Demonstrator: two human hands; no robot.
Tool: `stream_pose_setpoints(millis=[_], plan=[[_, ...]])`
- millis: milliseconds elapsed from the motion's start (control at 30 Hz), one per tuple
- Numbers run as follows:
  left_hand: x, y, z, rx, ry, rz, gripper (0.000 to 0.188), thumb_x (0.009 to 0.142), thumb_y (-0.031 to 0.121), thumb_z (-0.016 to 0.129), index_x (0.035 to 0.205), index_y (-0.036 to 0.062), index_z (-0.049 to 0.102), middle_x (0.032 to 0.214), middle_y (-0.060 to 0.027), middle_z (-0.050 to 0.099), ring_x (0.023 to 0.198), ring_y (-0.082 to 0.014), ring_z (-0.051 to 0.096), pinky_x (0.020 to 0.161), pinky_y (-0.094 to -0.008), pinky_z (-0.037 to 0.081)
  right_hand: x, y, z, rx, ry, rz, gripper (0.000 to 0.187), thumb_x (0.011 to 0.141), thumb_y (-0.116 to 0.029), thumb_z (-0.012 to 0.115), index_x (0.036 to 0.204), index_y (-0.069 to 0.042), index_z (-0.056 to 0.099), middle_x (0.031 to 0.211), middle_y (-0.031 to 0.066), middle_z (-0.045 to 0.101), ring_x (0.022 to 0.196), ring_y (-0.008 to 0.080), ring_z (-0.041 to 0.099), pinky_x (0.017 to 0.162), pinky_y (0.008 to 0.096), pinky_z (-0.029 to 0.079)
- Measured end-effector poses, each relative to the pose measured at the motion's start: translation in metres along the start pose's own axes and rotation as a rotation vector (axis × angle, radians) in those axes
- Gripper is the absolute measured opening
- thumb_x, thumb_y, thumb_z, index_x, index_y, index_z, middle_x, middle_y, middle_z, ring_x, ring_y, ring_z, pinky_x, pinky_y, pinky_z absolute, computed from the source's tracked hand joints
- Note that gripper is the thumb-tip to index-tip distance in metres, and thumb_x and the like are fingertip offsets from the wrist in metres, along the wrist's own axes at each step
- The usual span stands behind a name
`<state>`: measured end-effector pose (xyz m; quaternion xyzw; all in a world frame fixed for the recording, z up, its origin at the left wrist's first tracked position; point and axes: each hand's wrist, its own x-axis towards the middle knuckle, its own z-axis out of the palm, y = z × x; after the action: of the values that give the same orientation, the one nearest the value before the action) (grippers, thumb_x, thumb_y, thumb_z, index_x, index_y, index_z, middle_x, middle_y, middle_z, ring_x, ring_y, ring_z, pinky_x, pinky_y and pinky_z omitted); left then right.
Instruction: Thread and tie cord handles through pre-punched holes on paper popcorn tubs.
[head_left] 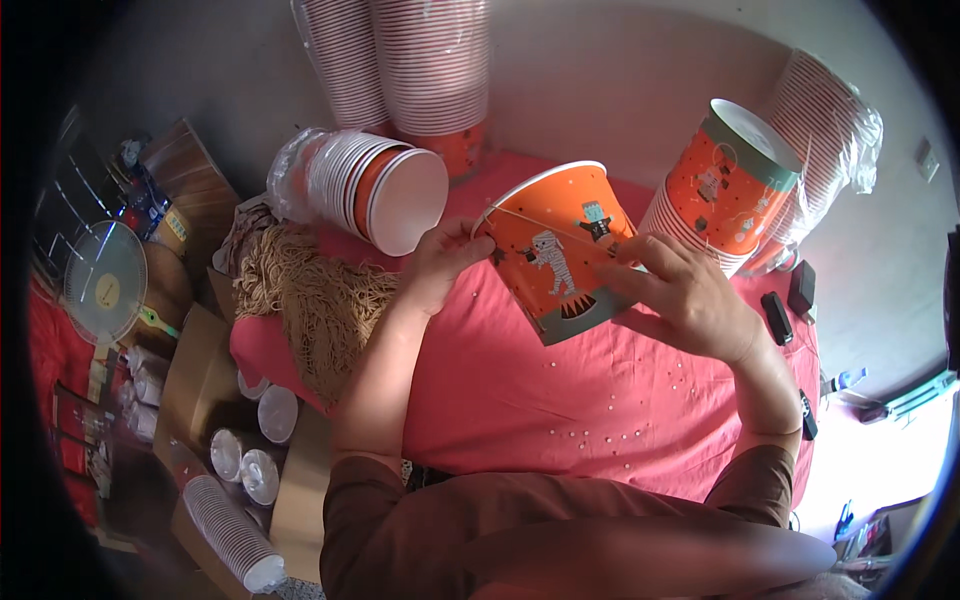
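Note:
An orange paper bucket (565, 215) with a white rim, a grey-green base and printed cartoon figures is held tilted above the red-covered table. My left hand (448, 262) grips its left rim, thumb on the outside. From that rim a thin tan cord (540, 222) runs slantwise across the front to my right hand (680, 290). The right fingers are bent and closed around the cord's end, against the bucket's right side; the exact pinch is partly hidden. Left of my left forearm lies a heap of tan cords (315, 300).
A stack of orange buckets (720, 185) stands upside down at right. Wrapped bucket stacks (430, 65) rise at the back; another stack (405, 205) lies sideways. Small white beads dot the red cloth (520, 410). At lower left, a cardboard box (205, 380) holds wrapped white cups.

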<state>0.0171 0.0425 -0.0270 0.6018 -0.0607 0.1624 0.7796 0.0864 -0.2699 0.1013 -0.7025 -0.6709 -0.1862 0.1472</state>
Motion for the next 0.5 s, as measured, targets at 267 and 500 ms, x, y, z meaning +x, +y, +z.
stream_pose_setpoints(millis=[267, 500], plan=[[0.002, 0.006, 0.018, 0.091, 0.018, -0.076, 0.027, 0.094, 0.011, 0.068, 0.119, 0.0010, 0.063, 0.113, -0.0047, 0.066, 0.102, -0.0116, 0.061, 0.090, -0.0280, 0.050, 0.008, 0.041, -0.040, 0.226, 0.184, 0.098, 0.033, 0.081, -0.004, 0.071, 0.114, -0.001, 0.066, 0.105, 0.0136, 0.064, 0.093, 0.0272, 0.066, 0.081, 0.0362, 0.055], [-0.006, -0.002, 0.005, 0.309, -0.041, 0.064, 0.018, 0.097, 0.007, 0.065, 0.114, 0.0007, 0.063, 0.106, -0.0020, 0.065, 0.101, -0.0090, 0.060, 0.091, -0.0269, 0.048, 0.005, 0.141, -0.111, 0.194, 0.823, 0.443, 0.039, 0.103, -0.030, 0.049, 0.119, 0.001, 0.065, 0.101, 0.0098, 0.071, 0.085, 0.0142, 0.068, 0.074, 0.0286, 0.056]])
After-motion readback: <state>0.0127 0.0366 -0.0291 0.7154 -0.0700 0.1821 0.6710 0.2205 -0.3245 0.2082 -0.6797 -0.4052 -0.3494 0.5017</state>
